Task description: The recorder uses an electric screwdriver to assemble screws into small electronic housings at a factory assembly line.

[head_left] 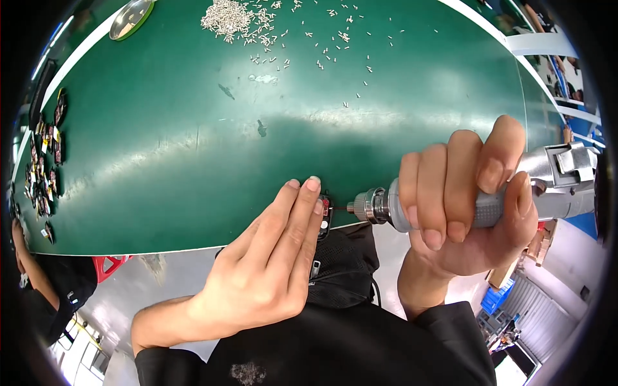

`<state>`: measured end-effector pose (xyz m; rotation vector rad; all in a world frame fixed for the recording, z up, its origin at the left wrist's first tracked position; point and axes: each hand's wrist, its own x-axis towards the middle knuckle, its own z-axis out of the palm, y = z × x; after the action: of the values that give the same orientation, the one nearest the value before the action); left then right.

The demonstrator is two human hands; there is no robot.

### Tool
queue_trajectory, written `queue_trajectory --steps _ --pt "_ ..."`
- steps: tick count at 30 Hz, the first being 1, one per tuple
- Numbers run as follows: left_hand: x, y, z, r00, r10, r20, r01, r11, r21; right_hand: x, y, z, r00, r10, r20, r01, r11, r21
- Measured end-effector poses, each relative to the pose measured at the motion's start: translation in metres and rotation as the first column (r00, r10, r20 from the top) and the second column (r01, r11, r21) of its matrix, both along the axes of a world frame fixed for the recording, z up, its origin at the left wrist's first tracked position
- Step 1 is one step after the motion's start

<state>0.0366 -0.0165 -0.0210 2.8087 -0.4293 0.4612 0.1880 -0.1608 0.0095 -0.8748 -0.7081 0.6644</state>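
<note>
The left hand (270, 257) lies flat, fingers together, pinning a small black part (325, 215) at the tabletop (193, 161) edge. The right hand (463, 199), clamped on the powered screwdriver (450, 202), has its bit at the part. Driving looks underway; loose screws (232, 19) wait far beyond.

A factory assembly workshop. A long green work mat (193, 148) fills the upper frame. A heap of small metal pins (228, 18) lies at top centre, a metal dish (129, 18) at top left, small dark parts (44, 161) along the left edge. Blue crates (499, 299) sit at lower right on a grey floor (161, 276).
</note>
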Motion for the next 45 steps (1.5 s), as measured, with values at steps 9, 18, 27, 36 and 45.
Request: queue_trajectory --steps 9,18,27,36,45 --pt "0.001 -0.001 -0.004 1.000 0.016 0.019 -0.015 0.995 -0.100 0.002 0.006 -0.006 1.000 0.005 0.026 -0.005 1.000 -0.010" --pt "0.002 0.001 0.008 1.000 -0.014 -0.012 0.013 0.996 -0.084 -0.009 0.015 0.003 0.988 -0.006 0.154 0.013 0.999 -0.044" --pt "-0.005 0.000 0.023 0.994 -0.014 -0.104 0.013 1.000 -0.013 -0.011 0.021 0.005 0.978 0.104 0.180 -0.093 0.993 -0.069" --pt "-0.007 0.031 0.019 0.994 0.062 -0.086 -0.063 0.998 -0.012 -0.002 -0.001 0.013 0.988 0.143 -0.065 -0.114 0.936 0.333" --pt "0.031 0.079 0.022 0.856 0.500 0.133 -0.505 0.863 0.004 -0.011 -0.042 -0.033 0.805 -0.251 -0.537 0.396 0.902 0.171"
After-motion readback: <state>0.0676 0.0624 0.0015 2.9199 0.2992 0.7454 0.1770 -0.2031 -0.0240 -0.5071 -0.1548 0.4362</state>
